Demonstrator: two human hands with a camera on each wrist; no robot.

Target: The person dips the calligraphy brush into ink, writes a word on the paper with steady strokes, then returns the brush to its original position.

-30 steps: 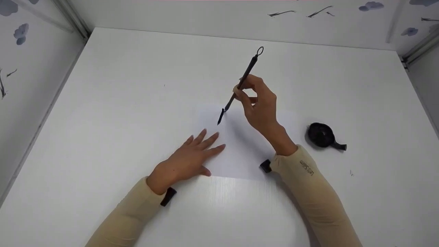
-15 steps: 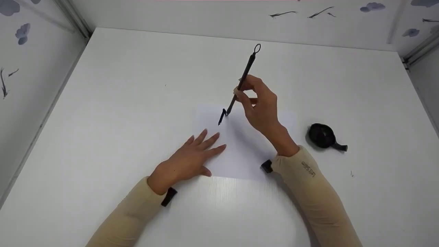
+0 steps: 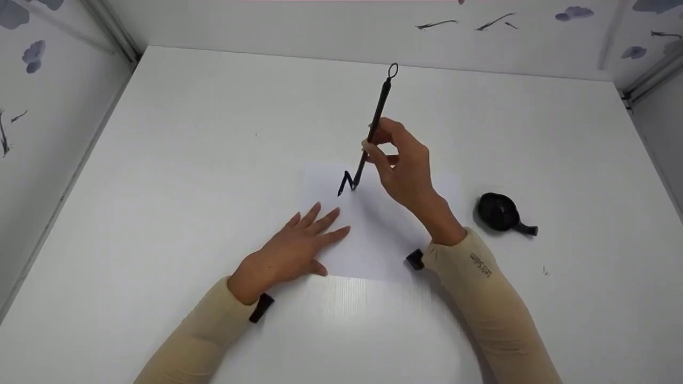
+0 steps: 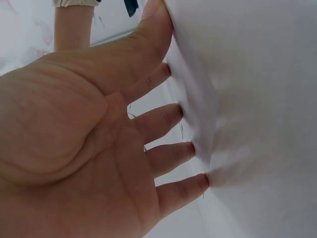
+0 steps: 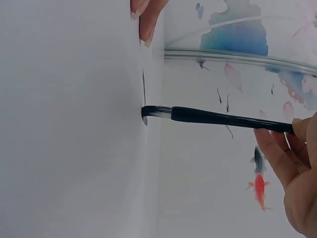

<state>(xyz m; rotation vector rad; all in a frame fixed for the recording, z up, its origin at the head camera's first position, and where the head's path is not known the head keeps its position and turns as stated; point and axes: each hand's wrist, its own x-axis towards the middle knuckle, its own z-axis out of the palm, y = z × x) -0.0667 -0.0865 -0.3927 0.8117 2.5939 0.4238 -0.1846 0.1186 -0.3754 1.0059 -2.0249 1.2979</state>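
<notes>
- Head view, centre: the brush (image 3: 378, 112) is pinched between the thumb and fingers of the right hand (image 3: 410, 168); its loop is pointed towards the top, and its tip is set on the paper (image 3: 373, 256), at the end of a peaked black line (image 3: 342, 184).
- Head view, left of centre: the left hand (image 3: 291, 248) is laid over the paper's left part, fingers straight and spread, nothing gripped.
- Head view, right: a black dish (image 3: 498, 212) with a short handle is seen on the white table (image 3: 160, 160).
- Left wrist view, centre: the left fingertips are pressed down, the palm raised.
- Right wrist view, middle: the bristles are bent against the paper; a red fish (image 5: 259, 189) is pictured at lower right.
</notes>
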